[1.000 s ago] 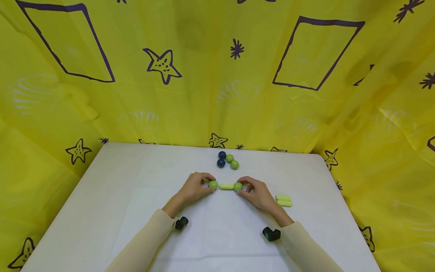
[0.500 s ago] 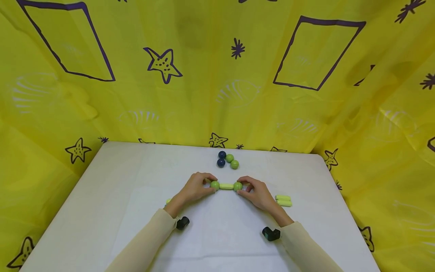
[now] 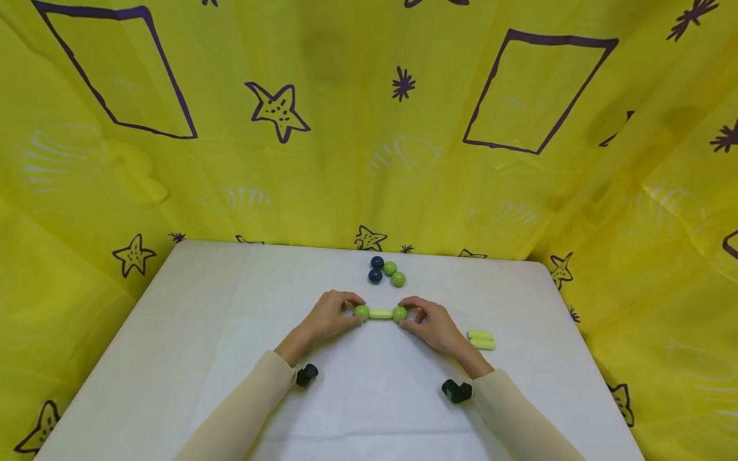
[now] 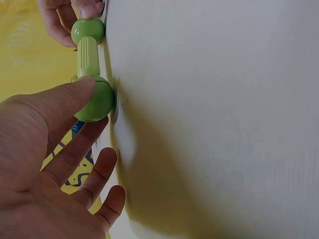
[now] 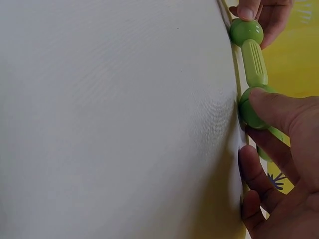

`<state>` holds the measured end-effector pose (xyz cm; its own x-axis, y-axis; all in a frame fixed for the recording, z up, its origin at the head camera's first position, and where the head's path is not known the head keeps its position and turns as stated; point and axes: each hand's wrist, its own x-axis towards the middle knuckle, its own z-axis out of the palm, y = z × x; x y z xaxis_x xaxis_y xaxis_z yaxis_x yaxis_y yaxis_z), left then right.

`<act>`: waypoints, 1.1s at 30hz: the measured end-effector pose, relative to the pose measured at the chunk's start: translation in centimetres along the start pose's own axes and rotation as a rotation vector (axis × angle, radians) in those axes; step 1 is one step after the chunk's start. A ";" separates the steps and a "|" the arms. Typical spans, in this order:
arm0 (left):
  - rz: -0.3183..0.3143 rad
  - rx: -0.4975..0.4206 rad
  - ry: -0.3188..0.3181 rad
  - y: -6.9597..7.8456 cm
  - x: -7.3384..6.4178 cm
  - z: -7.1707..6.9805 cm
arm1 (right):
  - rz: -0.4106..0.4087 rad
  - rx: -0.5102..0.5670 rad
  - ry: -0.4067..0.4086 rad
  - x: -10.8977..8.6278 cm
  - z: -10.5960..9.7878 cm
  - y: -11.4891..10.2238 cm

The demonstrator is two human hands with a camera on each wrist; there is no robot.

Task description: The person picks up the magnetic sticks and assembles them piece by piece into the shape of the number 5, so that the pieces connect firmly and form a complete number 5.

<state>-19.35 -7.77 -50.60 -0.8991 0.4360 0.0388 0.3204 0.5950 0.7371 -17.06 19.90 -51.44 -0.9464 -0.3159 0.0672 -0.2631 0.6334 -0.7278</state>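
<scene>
A light green ribbed rod (image 3: 380,314) lies between two green balls, one touching each end, forming a dumbbell shape just above or on the white table. My left hand (image 3: 330,318) pinches the left ball (image 3: 361,312) between thumb and fingers. At the other end, the right ball (image 3: 400,314) is pinched by my right hand (image 3: 432,325). The left wrist view shows the thumb over the near ball (image 4: 97,102), remaining fingers spread loosely below. Likewise in the right wrist view, the thumb presses the near ball (image 5: 251,112), its rod (image 5: 254,62) running straight to the far one.
Beyond the hands, two dark blue balls (image 3: 375,276) sit beside two green balls (image 3: 398,279). Light green rods (image 3: 481,340) lie side by side right of my right hand. A yellow patterned curtain (image 3: 346,160) encloses the white table (image 3: 230,282) at back and sides.
My left hand has brought its ball rightward against the rod's free end, closing the gap. Since then both hands and the joined piece have shifted slightly left.
</scene>
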 end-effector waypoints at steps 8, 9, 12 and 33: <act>-0.044 -0.004 -0.006 -0.2 0.5 -0.7 | 0.026 0.005 0.008 1.1 0.4 -0.4; -0.052 -0.001 -0.005 -0.3 0.6 -0.8 | 0.029 0.009 0.010 1.2 0.5 -0.5; -0.084 0.007 -0.010 -0.4 0.9 -1.1 | 0.037 0.022 0.013 1.7 0.6 -0.7; -0.086 0.045 0.026 -1.4 2.1 -2.5 | 0.075 0.037 0.059 4.2 1.5 -1.2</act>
<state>-22.46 -9.33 -49.87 -0.9311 0.3648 -0.0050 0.2544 0.6591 0.7077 -20.40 16.76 -51.31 -0.9728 -0.2261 0.0508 -0.1852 0.6268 -0.7568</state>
